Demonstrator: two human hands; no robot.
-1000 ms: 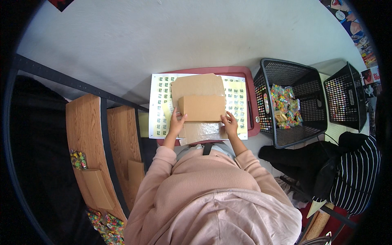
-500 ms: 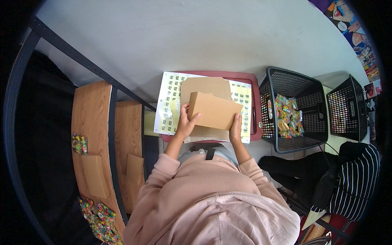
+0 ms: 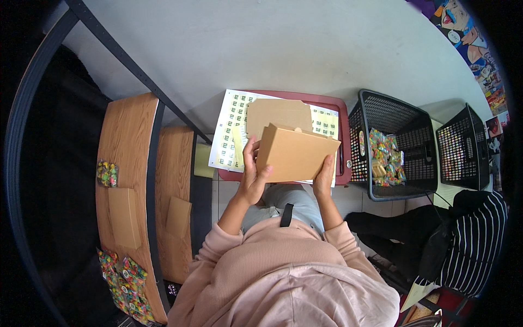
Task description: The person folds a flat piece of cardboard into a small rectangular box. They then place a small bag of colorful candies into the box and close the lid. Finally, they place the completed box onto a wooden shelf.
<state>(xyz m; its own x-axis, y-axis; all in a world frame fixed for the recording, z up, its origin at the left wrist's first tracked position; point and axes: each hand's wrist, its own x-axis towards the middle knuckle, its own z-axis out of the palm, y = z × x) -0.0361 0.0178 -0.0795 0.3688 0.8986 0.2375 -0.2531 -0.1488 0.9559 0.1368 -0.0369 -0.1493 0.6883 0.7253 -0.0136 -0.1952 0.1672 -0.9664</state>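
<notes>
Holding a brown box (image 3: 298, 158) crosswise before you

Your left hand (image 3: 251, 179) is closed round the box's left end, and your right hand (image 3: 324, 175) is pressed against its right end, so neither is nearer: both touch it. Its long axis runs from hand to hand, the right end slanting slightly toward you, the broad face turned up. Just beyond lies flat cardboard (image 3: 280, 111), resting over a printed sheet (image 3: 230, 117) on the red bench (image 3: 332, 103).

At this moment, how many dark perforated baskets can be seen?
2: the left basket, just right of the red work surface, holding colourful packets; the right basket, further right. Others may be hidden.
</notes>
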